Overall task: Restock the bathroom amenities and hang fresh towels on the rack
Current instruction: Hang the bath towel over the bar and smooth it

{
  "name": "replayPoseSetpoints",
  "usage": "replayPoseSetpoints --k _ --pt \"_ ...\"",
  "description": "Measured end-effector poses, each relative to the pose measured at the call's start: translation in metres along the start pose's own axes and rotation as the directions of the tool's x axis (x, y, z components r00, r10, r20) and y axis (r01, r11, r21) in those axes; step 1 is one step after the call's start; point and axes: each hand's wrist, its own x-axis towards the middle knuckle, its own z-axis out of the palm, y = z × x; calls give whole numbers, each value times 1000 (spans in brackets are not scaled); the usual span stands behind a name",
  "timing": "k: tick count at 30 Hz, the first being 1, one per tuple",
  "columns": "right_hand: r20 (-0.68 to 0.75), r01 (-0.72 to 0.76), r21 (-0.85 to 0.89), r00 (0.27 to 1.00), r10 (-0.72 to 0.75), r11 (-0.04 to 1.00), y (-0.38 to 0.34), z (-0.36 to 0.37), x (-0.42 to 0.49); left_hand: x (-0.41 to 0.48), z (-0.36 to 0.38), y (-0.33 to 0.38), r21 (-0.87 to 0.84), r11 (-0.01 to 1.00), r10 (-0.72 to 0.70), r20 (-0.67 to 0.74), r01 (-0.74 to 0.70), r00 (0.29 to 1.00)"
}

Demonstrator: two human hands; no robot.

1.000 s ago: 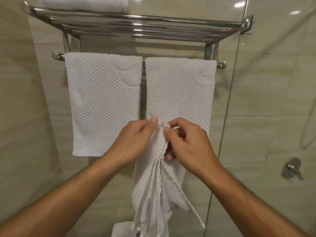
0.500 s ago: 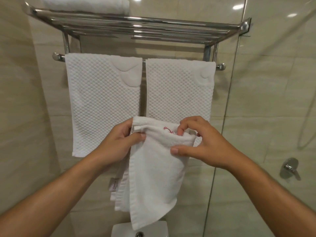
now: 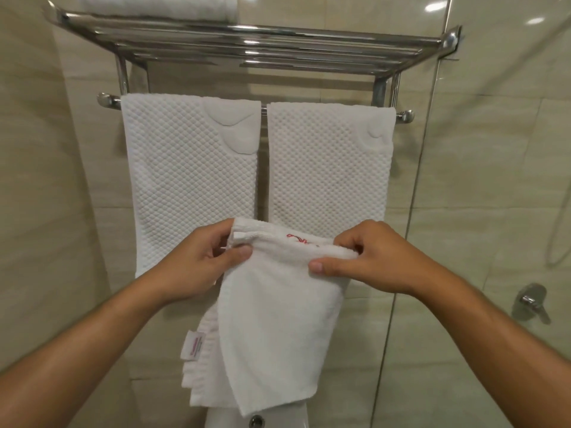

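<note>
- Fingers (image 3: 238, 253) of the left hand (image 3: 197, 261): curled, with the thumb on the front, pinching the top left corner of the terry towel (image 3: 278, 319).
- Fingers of the right hand (image 3: 374, 257): curled over the top fold at its right end, thumb pressed flat on the front face, likewise pinching.
- Terry towel: white, folded, held in the air between both hands. Its top edge is roughly level and the rest hangs loose.
- Red embroidery (image 3: 298, 239) shows on the top fold between the hands. A label (image 3: 193, 345) sticks out at the lower left edge.
- Chrome rack (image 3: 247, 47) on the tiled wall above. Left waffle towel (image 3: 188, 180) and right waffle towel (image 3: 327, 168) hang side by side over its lower bar (image 3: 108, 100), with a narrow gap between them.
- The held towel overlaps the lower ends of both.
- Shelf towel (image 3: 154, 6): white, at the left end of the rack top, partly cut off.
- Glass panel (image 3: 432, 180) at right, with the shower valve (image 3: 531, 301) seen through it.
</note>
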Motion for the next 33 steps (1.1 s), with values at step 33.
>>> replayPoseSetpoints --k 33 --pt "-6 -41 581 998 55 813 -21 3 16 -16 -29 3 -807 585 -280 -297 -83 913"
